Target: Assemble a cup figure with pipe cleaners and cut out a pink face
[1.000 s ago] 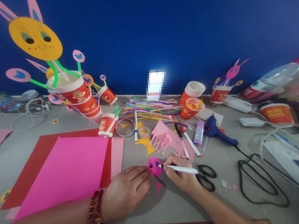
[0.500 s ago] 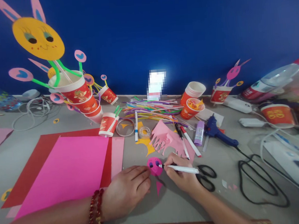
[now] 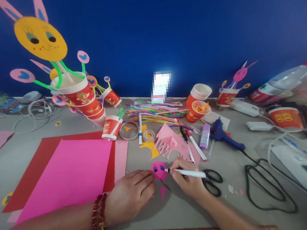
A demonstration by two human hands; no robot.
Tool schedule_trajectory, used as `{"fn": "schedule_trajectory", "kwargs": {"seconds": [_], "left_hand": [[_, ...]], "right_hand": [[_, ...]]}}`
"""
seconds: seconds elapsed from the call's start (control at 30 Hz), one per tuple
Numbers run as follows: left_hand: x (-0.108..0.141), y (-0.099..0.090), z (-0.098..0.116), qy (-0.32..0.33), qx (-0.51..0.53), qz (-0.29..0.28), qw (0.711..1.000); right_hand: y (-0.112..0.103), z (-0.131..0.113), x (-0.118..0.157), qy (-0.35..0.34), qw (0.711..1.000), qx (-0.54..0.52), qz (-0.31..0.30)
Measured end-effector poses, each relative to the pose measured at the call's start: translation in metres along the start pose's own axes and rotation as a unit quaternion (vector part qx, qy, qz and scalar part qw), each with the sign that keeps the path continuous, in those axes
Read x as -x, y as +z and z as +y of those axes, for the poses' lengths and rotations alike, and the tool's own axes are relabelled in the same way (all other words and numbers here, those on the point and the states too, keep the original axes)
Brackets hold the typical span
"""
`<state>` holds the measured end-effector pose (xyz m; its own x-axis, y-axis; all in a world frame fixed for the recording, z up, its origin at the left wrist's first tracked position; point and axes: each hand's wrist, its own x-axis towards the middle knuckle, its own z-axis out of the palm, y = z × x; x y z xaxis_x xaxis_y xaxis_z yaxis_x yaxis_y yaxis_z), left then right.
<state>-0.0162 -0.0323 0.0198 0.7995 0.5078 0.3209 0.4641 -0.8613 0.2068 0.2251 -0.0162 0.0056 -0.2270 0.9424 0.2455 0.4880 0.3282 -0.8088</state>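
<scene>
A round magenta paper cutout (image 3: 158, 170) with a drawn face and purple-shaded eyes lies on the grey table. My left hand (image 3: 132, 193) rests palm down, its fingers stretched out, with the fingertips at the cutout's left edge. Between the fingers and thumb of my right hand (image 3: 186, 179) is a white marker (image 3: 190, 173), its dark tip at the right eye of the face. Just below the cutout lies a small pointed magenta paper scrap (image 3: 164, 192). Black-handled scissors (image 3: 213, 186) lie beside my right hand, partly hidden by it.
Magenta paper sheets (image 3: 65, 170) lie left. Behind are a tape roll (image 3: 148, 135), pink paper offcuts (image 3: 168, 140), colourful pipe cleaners (image 3: 155, 112) and decorated paper cups (image 3: 82, 95). A blue glue gun (image 3: 225, 136) with a looped black cord (image 3: 266, 191) is at right.
The marker's tip has shifted very slightly right on the face, with my right hand. My left hand stays in place at the cutout's edge.
</scene>
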Motion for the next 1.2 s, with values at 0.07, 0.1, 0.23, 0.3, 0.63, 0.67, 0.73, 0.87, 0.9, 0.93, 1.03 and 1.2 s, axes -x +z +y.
{"fn": "schedule_trajectory", "kwargs": {"seconds": [0.07,0.1,0.23,0.3,0.63,0.67,0.73,0.87,0.9,0.93,1.03,1.2], "left_hand": [[-0.0006,-0.0006,0.0,0.0,0.002,0.001,1.0],[-0.0008,-0.001,0.0001,0.0,0.003,0.001,1.0],[-0.0012,-0.0019,0.0004,0.001,0.002,-0.004,1.0],[-0.001,-0.0019,0.0006,0.0,0.002,-0.008,1.0],[-0.0005,-0.0018,0.0001,0.002,0.0,-0.009,1.0],[-0.0004,-0.0018,0.0004,0.002,-0.001,-0.008,1.0],[-0.0003,-0.0021,0.001,0.0,-0.003,-0.006,1.0],[0.0003,-0.0014,0.001,0.002,-0.005,-0.007,1.0],[0.0006,-0.0009,0.0009,0.0,-0.005,-0.008,1.0],[0.001,-0.0004,0.0007,-0.002,-0.004,-0.008,1.0],[0.0017,0.0008,0.0003,-0.002,-0.001,-0.009,1.0],[-0.0004,0.0001,0.0008,-0.002,-0.002,0.002,1.0]], "right_hand": [[0.0,-0.0003,-0.0003,-0.007,1.0,0.002,0.001],[0.0,-0.0001,-0.0003,-0.008,1.0,0.002,0.002],[0.0001,0.0025,0.0009,0.005,1.0,0.002,0.013],[0.0003,0.0034,0.0017,0.01,1.0,0.002,0.015],[0.0004,0.0033,0.0008,0.011,1.0,0.012,0.014],[0.0003,0.0036,0.0008,0.013,1.0,0.009,0.014],[0.0003,0.0039,0.0007,0.009,1.0,0.004,0.011],[0.0006,0.0025,0.0006,0.001,1.0,0.013,0.003],[0.0007,0.002,0.0006,0.0,1.0,0.015,0.002],[0.0007,0.0015,0.0005,-0.001,1.0,0.017,0.001],[0.0008,0.0005,0.0003,-0.006,1.0,0.018,-0.004],[0.0009,-0.0002,-0.0002,-0.003,1.0,0.012,0.007]]}}
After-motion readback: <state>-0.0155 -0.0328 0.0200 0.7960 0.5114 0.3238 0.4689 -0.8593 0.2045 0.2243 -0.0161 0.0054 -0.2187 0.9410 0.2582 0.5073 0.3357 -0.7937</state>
